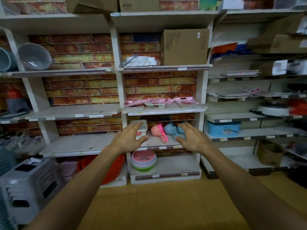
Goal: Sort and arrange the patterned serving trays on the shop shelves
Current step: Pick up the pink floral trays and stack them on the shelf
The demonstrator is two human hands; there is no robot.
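Observation:
Several pink patterned serving trays [162, 103] lie flat and overlapping on the middle shelf [166, 111] of the centre unit. More patterned trays [239, 73] rest on the shelves of the right unit, with another lot of trays [237, 93] one level lower. My left hand [128, 138] and my right hand [192, 138] are stretched out side by side, palms down, fingers spread, holding nothing. Both hover in front of the shelf below the pink trays, well short of them.
Pink and blue plastic scoops [166, 131] and a white box [139, 127] sit behind my hands. Stacked bowls [143, 161] stand on the bottom shelf. A cardboard box [184, 47] fills the upper shelf. Grey stools [28, 185] stand at the left on the floor.

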